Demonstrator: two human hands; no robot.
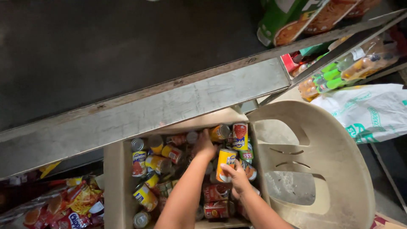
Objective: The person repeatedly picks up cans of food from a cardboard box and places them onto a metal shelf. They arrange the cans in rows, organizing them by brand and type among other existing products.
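Observation:
An open cardboard box (113, 182) sits below me, filled with several yellow, red and orange tin cans. My left hand (204, 146) reaches deep into the pile near the far wall of the box, fingers curled among the cans; what it grips is hidden. My right hand (237, 178) is wrapped around an upright yellow-and-orange can (224, 161) in the middle right of the box. More cans (239, 135) lie just beyond it, and others (146, 163) on the left side.
A beige plastic chair (330, 169) stands right of the box. A grey metal counter edge (148, 110) runs diagonally above it. Snack packets (72, 208) lie bottom left; bottles (339, 72), green packages (292, 17) and a white plastic bag (369, 112) sit top right.

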